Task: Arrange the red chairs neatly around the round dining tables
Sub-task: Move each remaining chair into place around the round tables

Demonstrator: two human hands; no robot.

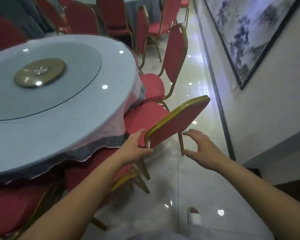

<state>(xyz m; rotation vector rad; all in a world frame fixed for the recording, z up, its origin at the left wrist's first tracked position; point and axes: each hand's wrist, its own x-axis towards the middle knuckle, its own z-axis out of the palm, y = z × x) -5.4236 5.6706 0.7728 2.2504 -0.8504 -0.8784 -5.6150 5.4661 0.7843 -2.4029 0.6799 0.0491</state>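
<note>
- Red banquet chair [177, 121], frame centre, beside the round table [102, 129]
- Left hand [137, 148] grips its gold backrest corner; right hand [203, 148] spread, apparently not touching
- Judged stiff-framed and light; hold both backrest corners

The left hand [135, 148] grips the chair [177, 122] back at its lower corner and covers it. Its fingers [140, 133] pass behind the gold rim, so how far they wrap cannot be told. Beyond those fingers the seat runs under the tablecloth [93, 149], with the front legs hidden. The table [114, 80] is cut by the left edge. Below the right hand [203, 148] a shoe [195, 217] is blurred. Right of its fingers [191, 134] the painting [249, 32] runs off the top and right edges.
</note>
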